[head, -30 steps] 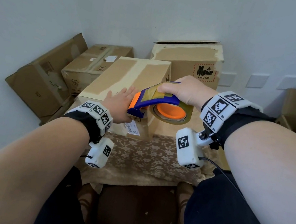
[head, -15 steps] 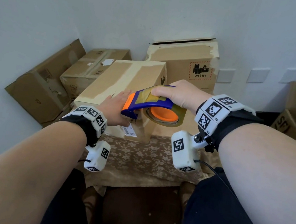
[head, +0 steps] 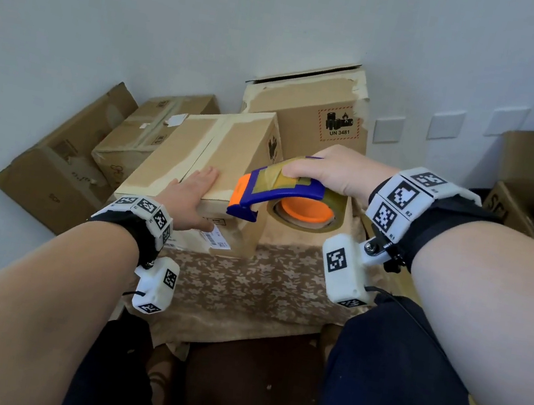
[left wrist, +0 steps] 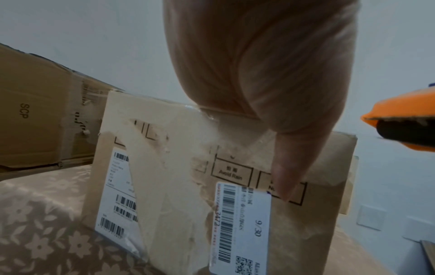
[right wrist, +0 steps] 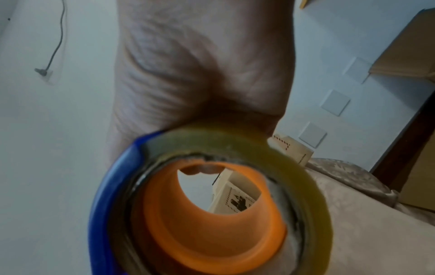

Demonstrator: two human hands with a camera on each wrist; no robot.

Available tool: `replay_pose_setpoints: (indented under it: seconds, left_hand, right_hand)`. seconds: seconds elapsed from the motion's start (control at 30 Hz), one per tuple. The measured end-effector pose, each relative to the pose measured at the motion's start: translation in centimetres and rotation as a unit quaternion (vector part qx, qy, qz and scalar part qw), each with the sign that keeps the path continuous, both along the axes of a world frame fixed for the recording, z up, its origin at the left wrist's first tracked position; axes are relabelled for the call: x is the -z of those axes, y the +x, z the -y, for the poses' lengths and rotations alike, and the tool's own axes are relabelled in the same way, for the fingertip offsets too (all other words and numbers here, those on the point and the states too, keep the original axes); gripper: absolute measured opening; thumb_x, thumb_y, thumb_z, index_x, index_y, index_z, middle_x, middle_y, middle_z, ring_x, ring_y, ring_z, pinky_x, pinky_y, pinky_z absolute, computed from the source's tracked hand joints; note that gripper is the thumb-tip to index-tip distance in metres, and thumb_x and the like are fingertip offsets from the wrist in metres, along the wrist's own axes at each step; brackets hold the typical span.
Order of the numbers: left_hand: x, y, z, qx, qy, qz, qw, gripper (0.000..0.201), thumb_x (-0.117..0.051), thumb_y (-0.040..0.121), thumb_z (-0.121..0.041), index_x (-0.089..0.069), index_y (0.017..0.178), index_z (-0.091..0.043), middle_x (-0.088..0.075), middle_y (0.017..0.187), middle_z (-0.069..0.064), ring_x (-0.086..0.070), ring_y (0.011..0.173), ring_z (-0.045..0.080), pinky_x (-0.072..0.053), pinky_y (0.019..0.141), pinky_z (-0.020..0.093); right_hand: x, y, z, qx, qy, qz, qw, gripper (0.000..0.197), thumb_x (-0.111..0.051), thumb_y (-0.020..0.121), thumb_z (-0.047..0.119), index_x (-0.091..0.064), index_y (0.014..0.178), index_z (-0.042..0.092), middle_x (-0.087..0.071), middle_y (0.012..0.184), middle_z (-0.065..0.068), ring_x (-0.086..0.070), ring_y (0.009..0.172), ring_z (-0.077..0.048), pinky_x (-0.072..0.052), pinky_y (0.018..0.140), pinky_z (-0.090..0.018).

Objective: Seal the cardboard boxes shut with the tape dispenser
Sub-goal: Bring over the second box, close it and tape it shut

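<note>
Several cardboard boxes (head: 66, 169) crowd the wall behind the table (head: 245, 289); flat left hand (head: 190, 196) presses the taped box (head: 203, 154), right hand (head: 329, 173) grips the tape dispenser (head: 280, 194).

Right hand (right wrist: 202, 74) fingers hidden behind the tape dispenser (right wrist: 212, 214), dispenser's lower edge cut off in the right wrist view, left hand (left wrist: 259, 65) blurred, box (left wrist: 235, 186) label print too small to read
</note>
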State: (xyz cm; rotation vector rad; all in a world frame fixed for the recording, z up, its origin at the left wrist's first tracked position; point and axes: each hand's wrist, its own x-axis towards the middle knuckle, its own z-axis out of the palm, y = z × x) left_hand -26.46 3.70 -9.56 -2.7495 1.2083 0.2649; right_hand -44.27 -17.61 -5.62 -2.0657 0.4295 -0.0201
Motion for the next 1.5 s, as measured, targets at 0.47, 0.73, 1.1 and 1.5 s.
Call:
replay_pose_setpoints:
  seconds: [0.47, 0.73, 1.1, 1.5]
  left_hand:
    - [-1.1, 0.2, -0.1, -0.011, 0.033, -0.072, 0.997, 0.136, -0.070, 0.059, -0.072, 0.013, 0.151, -0.015, 0.012, 0.160, 0.001, 0.003, 0.147, 0.017, -0.005, 0.118, 0.051]
    - [-1.5, 1.0, 1.0, -0.049, 0.031, -0.128, 0.990, 0.122, -0.011, 0.064, -0.094, 0.005, 0.152, -0.010, 0.009, 0.160, 0.007, 0.005, 0.147, 0.023, -0.005, 0.118, 0.051]
    - [0.7, 0.5, 2.4, -0.092, 0.037, -0.028, 0.995, 0.070, -0.008, 0.090, -0.057, -0.018, 0.150, -0.022, -0.007, 0.158, 0.009, -0.007, 0.143, 0.035, -0.016, 0.108, 0.065]
    - [-0.8, -2.1, 4.1, -0.054, 0.062, -0.047, 0.996, 0.057, -0.022, 0.105, -0.033, -0.004, 0.152, -0.008, 0.010, 0.159, 0.008, 0.011, 0.146, 0.026, -0.006, 0.116, 0.057]
  right_hand:
    - [2.1, 1.0, -1.0, 0.024, 0.000, -0.015, 1.000, 0.040, -0.063, 0.076, 0.058, -0.064, 0.081, 0.019, -0.061, 0.070, -0.005, -0.055, 0.067, -0.022, -0.041, 0.069, -0.030]
    - [2.9, 0.8, -1.4, 0.055, 0.026, -0.014, 0.998, 0.044, -0.064, 0.075, 0.060, -0.066, 0.079, 0.016, -0.065, 0.073, -0.006, -0.058, 0.068, -0.023, -0.044, 0.071, -0.030]
    - [4.8, 0.4, -2.3, 0.087, 0.118, 0.021, 0.989, 0.050, -0.067, 0.079, 0.051, -0.070, 0.097, 0.004, -0.065, 0.083, -0.011, -0.058, 0.079, -0.025, -0.044, 0.076, -0.032]
    - [7.0, -0.2, -1.5, 0.063, 0.207, 0.036, 0.976, 0.034, -0.063, 0.083, 0.051, -0.063, 0.082, 0.017, -0.063, 0.076, -0.009, -0.056, 0.074, -0.022, -0.041, 0.073, -0.031]
